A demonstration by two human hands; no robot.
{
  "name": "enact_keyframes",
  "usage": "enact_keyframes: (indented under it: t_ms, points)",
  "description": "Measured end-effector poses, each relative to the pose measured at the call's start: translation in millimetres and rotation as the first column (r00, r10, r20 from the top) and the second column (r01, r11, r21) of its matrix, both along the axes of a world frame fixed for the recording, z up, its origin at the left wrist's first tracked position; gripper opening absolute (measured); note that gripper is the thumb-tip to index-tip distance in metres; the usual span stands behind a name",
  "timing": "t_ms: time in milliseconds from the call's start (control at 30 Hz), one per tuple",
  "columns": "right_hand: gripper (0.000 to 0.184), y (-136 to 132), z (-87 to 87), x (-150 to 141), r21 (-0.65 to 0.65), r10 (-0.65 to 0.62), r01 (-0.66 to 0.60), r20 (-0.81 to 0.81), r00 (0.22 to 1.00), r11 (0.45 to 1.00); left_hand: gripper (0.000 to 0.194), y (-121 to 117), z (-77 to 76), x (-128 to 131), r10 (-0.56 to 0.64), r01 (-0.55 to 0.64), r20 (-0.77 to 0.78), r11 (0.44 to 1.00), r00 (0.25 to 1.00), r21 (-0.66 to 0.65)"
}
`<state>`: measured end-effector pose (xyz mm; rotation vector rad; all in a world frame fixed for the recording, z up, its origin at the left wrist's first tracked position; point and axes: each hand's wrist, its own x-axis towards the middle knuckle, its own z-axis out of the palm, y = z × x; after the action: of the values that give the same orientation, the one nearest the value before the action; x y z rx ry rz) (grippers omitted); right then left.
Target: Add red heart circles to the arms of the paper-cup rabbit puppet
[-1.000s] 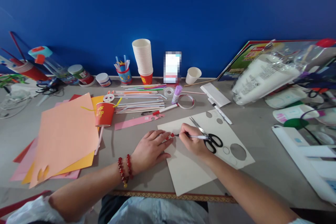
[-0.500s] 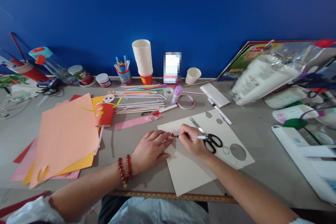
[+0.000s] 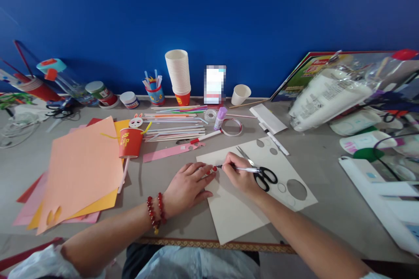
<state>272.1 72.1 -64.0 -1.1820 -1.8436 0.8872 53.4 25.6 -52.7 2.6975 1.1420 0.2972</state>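
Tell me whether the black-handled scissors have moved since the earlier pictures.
No: judged against the large round hole in the white sheet, the scissors lie in the same place.

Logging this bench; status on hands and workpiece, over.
Right hand gripping pen. Left hand spread flat, fingers at small red-and-white piece. Scissors on pale sheet, close by right hand.

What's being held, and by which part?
The right hand holds a pen near its tip; the left hand touches a red-spotted piece, grip unclear.
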Motion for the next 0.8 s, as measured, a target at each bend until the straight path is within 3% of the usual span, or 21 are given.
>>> enact_keyframes:
  t_ms: [800]
  points:
    - [0.023, -0.1, 5.0, -2.2, 0.018, -0.007, 0.007, 0.022, 1.0, 1.0, 0.052, 0.3, -0.5, -0.6, -0.003, 0.003, 0.005, 1.0, 1.0, -0.004]
